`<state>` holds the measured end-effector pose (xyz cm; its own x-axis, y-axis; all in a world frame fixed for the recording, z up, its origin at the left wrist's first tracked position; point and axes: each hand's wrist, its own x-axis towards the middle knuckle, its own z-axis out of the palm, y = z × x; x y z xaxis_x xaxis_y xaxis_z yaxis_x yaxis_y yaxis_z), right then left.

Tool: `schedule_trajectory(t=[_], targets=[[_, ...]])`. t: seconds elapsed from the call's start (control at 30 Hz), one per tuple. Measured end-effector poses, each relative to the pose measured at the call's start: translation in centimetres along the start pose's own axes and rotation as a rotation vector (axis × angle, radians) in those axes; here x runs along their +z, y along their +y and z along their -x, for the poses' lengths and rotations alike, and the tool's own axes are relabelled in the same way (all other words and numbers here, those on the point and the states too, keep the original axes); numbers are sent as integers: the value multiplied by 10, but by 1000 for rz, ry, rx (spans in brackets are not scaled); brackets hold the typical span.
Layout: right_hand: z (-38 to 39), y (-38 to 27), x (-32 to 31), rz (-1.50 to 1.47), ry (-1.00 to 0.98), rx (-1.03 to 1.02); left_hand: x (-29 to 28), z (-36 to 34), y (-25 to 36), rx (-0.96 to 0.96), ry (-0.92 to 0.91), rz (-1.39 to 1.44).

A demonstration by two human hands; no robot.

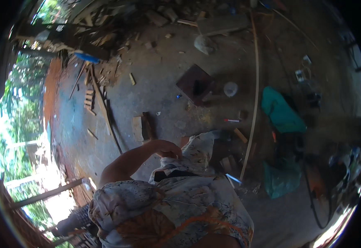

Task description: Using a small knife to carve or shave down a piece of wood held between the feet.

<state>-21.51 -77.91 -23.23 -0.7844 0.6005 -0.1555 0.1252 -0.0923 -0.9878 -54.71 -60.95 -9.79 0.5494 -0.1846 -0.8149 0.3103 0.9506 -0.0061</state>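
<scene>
My left hand (168,149) is at the front of my patterned clothing (192,190), its fingers curled against the fabric near my waist; whether they grip it I cannot make out. My right hand is out of sight. Just beyond the left hand, a wooden block (139,128) lies on the concrete floor (147,95). Farther off are a dark square board or stool top (188,78), a pale round object (230,89) and a small red-and-white stick-like item (232,120).
A long wood strip (254,82) runs along the right, beside teal sheeting (281,109) and a green plastic bag (281,182). Leaning planks (102,103), short offcuts (88,99) and a blue object (85,57) are at left. Scrap wood (155,18) lies at the back.
</scene>
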Motion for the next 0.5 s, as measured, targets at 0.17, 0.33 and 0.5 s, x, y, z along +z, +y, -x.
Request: schedule_trajectory(t=[0.17,0.33,0.5], targets=[[58,-1,85,-89,332,135,-18,9,9,-177,98,-120],[83,-1,152,-140,556,237,14,-16,50,-375,306,-314],[72,2,193,-163,641,227,11,-58,48,-162,567,-1337]])
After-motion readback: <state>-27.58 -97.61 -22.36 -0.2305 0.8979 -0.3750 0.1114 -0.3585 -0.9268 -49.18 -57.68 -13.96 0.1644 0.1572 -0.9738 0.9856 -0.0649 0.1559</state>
